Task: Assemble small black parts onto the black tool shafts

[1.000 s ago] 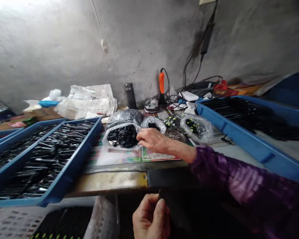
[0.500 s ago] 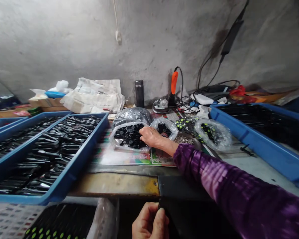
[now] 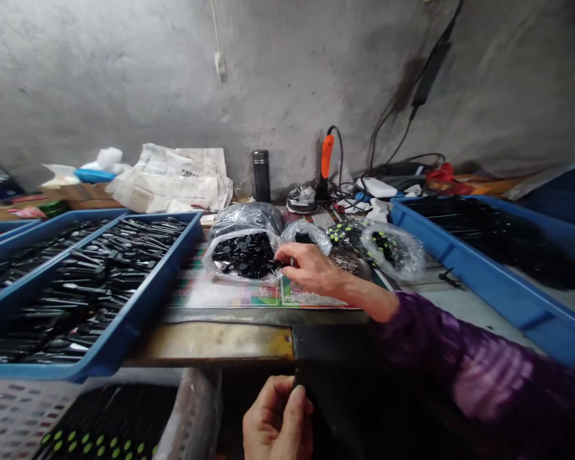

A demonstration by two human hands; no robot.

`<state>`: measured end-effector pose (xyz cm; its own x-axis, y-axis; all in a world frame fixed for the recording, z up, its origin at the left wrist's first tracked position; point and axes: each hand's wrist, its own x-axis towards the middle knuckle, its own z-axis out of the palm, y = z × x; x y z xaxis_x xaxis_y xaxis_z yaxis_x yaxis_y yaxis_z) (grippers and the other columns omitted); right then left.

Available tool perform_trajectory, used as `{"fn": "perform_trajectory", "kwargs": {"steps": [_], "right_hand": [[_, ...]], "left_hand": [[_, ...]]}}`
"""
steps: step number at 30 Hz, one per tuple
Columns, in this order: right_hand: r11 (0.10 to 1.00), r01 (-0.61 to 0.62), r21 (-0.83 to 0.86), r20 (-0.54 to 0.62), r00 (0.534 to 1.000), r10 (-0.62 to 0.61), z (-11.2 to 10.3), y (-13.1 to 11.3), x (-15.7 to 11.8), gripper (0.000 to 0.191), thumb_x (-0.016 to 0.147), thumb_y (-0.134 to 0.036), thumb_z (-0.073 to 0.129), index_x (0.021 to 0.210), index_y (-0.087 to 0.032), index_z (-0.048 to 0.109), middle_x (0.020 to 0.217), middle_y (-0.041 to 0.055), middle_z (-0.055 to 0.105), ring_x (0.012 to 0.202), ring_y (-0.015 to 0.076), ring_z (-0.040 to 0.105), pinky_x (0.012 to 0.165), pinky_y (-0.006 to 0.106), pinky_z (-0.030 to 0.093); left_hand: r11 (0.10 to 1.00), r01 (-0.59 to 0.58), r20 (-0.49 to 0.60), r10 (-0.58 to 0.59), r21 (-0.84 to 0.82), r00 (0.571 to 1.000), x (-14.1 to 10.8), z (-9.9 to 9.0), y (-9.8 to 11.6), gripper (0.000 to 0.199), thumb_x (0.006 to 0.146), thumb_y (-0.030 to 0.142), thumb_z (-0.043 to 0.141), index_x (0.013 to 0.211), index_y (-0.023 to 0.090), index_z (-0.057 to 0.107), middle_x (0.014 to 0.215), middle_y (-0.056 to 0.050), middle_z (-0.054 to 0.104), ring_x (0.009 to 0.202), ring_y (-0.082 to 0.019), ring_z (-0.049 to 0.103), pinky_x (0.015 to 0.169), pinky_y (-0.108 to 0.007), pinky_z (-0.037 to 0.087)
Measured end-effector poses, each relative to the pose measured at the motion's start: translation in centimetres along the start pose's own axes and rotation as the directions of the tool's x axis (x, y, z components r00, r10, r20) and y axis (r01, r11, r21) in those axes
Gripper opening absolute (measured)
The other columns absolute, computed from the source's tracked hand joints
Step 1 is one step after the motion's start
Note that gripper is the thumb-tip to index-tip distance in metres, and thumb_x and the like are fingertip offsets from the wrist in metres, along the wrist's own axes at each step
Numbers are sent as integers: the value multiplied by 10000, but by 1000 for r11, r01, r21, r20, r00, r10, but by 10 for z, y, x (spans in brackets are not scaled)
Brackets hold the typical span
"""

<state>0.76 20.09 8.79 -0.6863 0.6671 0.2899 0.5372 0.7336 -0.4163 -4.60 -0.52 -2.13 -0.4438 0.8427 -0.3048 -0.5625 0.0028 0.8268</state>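
My right hand (image 3: 314,269) is at the right rim of an open clear plastic bag (image 3: 208,262) full of small black plastic parts (image 3: 243,253). Its thumb and fingers are pinched together; whatever they hold is too small to name. Below the table's front edge, my left hand (image 3: 278,418) is closed, thumb against forefinger, with a tiny dark tip showing between them. A smaller bag (image 3: 320,235) with black contents lies just behind my right hand. Beside it are a round dish of small metal pins or screws (image 3: 345,262) and a bag of black and lime-green parts (image 3: 409,255).
Blue trays (image 3: 138,297) of slim black pieces stand on the left, and another blue tray (image 3: 489,281) on the right. Below left is a white perforated basket (image 3: 9,415) holding green-tipped black pieces. A dark flask (image 3: 261,177) and an orange-handled tool (image 3: 326,156) stand at the back.
My right hand has drawn back slightly from the black parts toward the bag's right rim, its forearm lower. My left hand stays pinched below the table edge. The view has shifted slightly.
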Motion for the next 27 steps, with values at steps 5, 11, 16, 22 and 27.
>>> {"fn": "perform_trajectory", "kwargs": {"steps": [5, 11, 16, 22, 27], "right_hand": [[749, -172, 640, 136, 985, 109, -18, -7, -71, 152, 811, -285, 639, 869, -175, 551, 566, -61, 570, 436, 117, 569, 436, 205, 443], [357, -278, 892, 209, 953, 220, -7, -5, -140, 280, 794, -383, 736, 810, -165, 561, 465, -35, 598, 356, 108, 549, 367, 155, 388], [206, -243, 948, 180, 942, 284, 0, -5, -169, 288, 778, -349, 780, 766, -160, 562, 515, -39, 618, 356, 89, 550, 349, 134, 377], [174, -233, 957, 163, 926, 341, 2, -3, -184, 311, 770, -368, 786, 768, -149, 565, 660, 0, 687, 359, 79, 555, 338, 145, 400], [208, -234, 950, 146, 919, 367, 1, -2, -189, 342, 765, -413, 786, 763, -154, 561, 632, -10, 664, 363, 79, 548, 344, 148, 382]], "left_hand": [[997, 68, 15, -68, 27, 998, -13, 10, 8, 510, 521, 533, 904, 678, 110, 667, 501, 25, 540, 348, 6, 343, 355, -100, 218], [991, 117, 108, -123, 58, 986, -31, 25, 10, 483, 566, 499, 897, 690, 99, 656, 526, 28, 549, 359, 14, 327, 354, -92, 209], [973, 182, 195, -208, 145, 959, -37, 28, 5, 475, 613, 506, 872, 751, 107, 653, 563, 28, 555, 386, -8, 370, 362, -113, 253], [963, 188, 259, -235, 195, 937, -40, 30, -1, 459, 675, 522, 829, 777, 122, 630, 591, 35, 544, 392, -12, 364, 358, -126, 231], [960, 192, 264, -243, 205, 933, -43, 35, -1, 436, 688, 497, 828, 786, 120, 633, 592, 35, 543, 395, -12, 367, 364, -129, 235]]}}
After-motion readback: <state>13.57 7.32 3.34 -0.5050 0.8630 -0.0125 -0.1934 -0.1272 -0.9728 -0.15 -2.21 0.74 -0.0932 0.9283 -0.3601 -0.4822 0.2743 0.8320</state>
